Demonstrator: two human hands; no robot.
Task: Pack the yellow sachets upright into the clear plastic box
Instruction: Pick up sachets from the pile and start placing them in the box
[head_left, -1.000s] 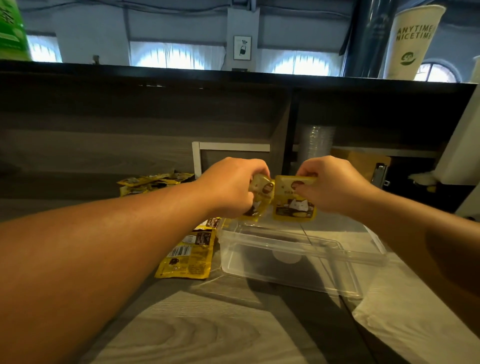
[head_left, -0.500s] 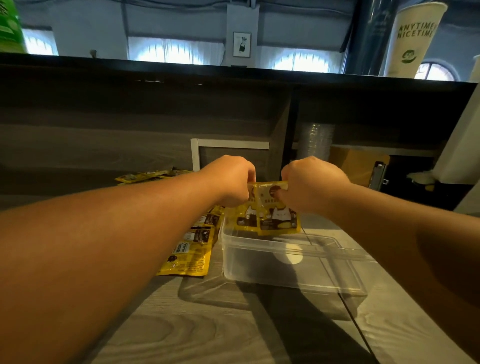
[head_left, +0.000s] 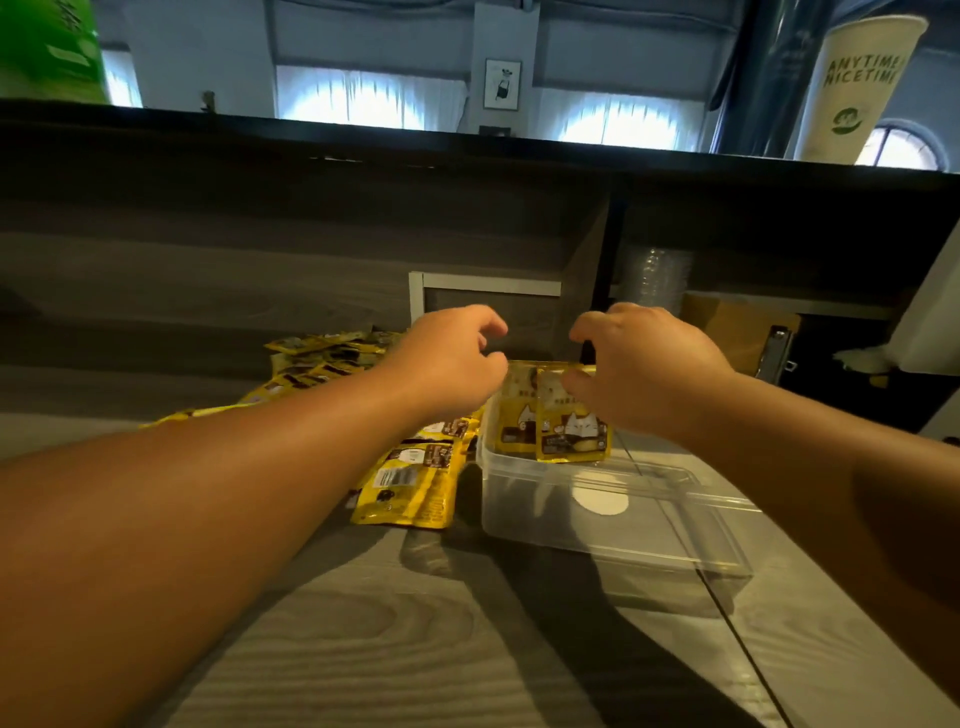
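Both our hands hover mid-frame above the far end of the clear plastic box (head_left: 613, 525). Our left hand (head_left: 449, 358) has its fingers loosely curled and spread, gripping nothing; our right hand (head_left: 641, 364) is likewise spread, its fingertips just at the top edge of two yellow sachets (head_left: 553, 415), though we cannot tell whether they touch. Those two sachets stand upright against the box's far wall, cat prints facing us, overlapping slightly. Left of the box, just beside it, more yellow sachets (head_left: 410, 483) lie flat on the grey wood-grain counter (head_left: 363, 649), and a further pile (head_left: 322, 358) trails toward the left middle of the frame. At upper right stands a large paper cup (head_left: 857, 83) printed with green lettering.
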